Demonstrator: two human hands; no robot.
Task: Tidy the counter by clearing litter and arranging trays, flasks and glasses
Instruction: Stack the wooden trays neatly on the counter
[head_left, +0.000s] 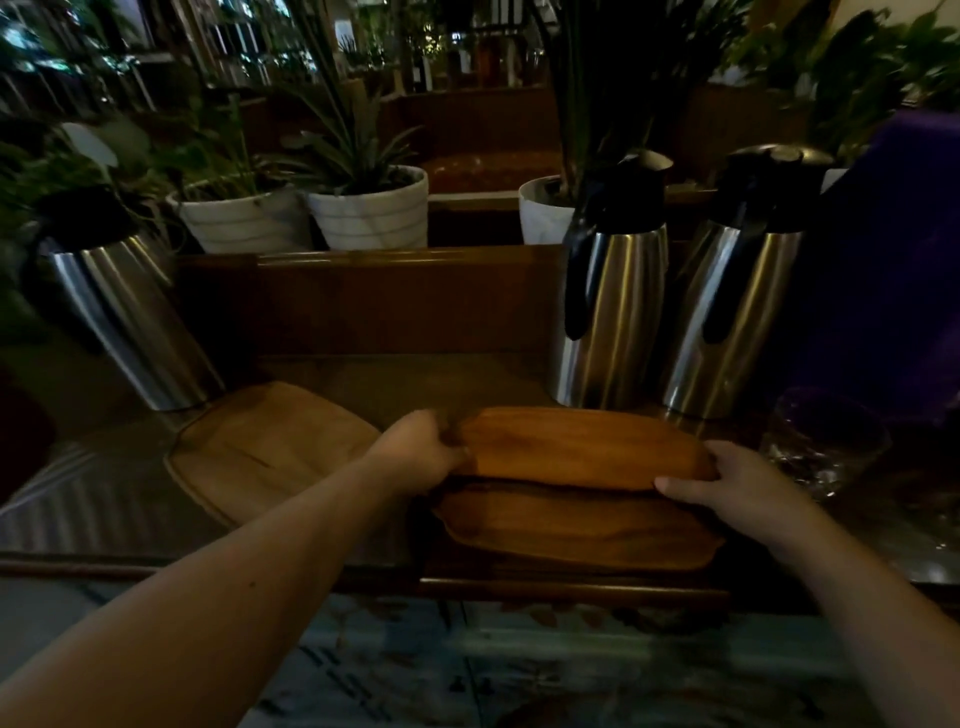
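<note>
Both forearms reach forward from the bottom of the view to a stack of wooden trays near the front edge of the desk (571, 584). With my left hand (423, 449) I hold the left end of the top tray (582, 447), the fingers curled around its rim. My right hand (737, 480) holds the right end, with the fingers clamped on the edge. This tray sits a little tilted on the lower tray (576, 525), so I judge the stacking is in progress and not yet squared.

One lighter tray (270, 449) lies apart on the left, beside a steel flask (124, 312). Two more flasks (675, 312) stand close together behind the stack. On the right I see something like glasses (826, 447), but it is too dark to be sure. I see no litter. What is left, I think: align the stack, bring the lighter tray, group the flasks and glasses.
</note>
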